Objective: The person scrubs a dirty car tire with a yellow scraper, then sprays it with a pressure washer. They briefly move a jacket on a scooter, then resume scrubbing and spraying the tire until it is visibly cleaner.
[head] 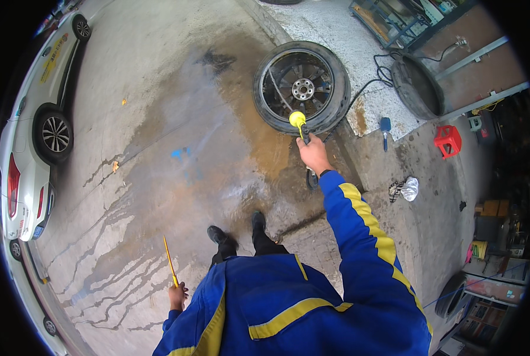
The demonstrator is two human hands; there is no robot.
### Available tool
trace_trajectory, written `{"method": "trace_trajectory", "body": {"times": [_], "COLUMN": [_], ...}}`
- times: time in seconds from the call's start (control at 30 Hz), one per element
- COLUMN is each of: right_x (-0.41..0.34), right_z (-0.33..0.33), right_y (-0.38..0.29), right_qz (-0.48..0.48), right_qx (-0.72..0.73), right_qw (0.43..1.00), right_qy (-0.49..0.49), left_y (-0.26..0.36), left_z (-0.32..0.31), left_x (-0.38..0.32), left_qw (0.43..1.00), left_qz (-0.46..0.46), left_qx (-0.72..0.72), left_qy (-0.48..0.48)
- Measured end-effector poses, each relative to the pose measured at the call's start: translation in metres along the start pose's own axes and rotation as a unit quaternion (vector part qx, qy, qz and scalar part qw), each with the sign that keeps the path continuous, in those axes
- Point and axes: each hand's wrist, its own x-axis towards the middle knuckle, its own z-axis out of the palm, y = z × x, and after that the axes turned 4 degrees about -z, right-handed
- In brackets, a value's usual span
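My right hand [314,155] grips a spray gun [297,119] with a yellow front, held out over the near edge of a car wheel [302,89]. A thin whitish streak, apparently a water jet, runs from the nozzle into the rim. The wheel, a multi-spoke alloy rim in a black tyre [341,104], lies flat with its hollow inner side up. Low on the left, away from the wheel, my left hand [177,295] holds a slim yellow rod [170,261] pointing forward; its exact kind is unclear. Part of a black hose [311,179] shows below my right hand.
Wet concrete [193,147] surrounds my feet. White cars [29,120] stand along the left. Right of the wheel are a black tub [418,86] with a hose [371,82], a blue brush [385,129], a red stool [448,141] and crumpled cloths [408,189]. A loose tyre [451,293] stands lower right.
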Motion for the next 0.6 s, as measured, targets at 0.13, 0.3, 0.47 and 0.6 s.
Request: {"method": "trace_trajectory", "body": {"times": [0.13,0.3,0.47,0.6], "right_x": [0.007,0.016,0.022,0.022], "right_z": [-0.009,-0.014,-0.011,-0.012], "right_y": [-0.009,-0.012,-0.013,-0.013], "right_qz": [0.009,-0.034,-0.020,0.015], "right_qx": [0.033,-0.011,-0.012,0.048], "right_qw": [0.997,0.996,0.996,0.995], "right_qy": [0.065,0.078,0.083,0.090], "left_y": [-0.010,-0.024,-0.022,-0.013], "left_z": [0.004,0.004,0.003,0.003], "left_x": [0.001,0.008,0.009,0.006], "left_qw": [1.000,1.000,1.000,1.000], "left_qz": [0.000,-0.001,-0.004,-0.003], "left_qx": [0.012,0.016,0.012,-0.009], "left_qy": [-0.006,-0.011,-0.014,-0.011]}}
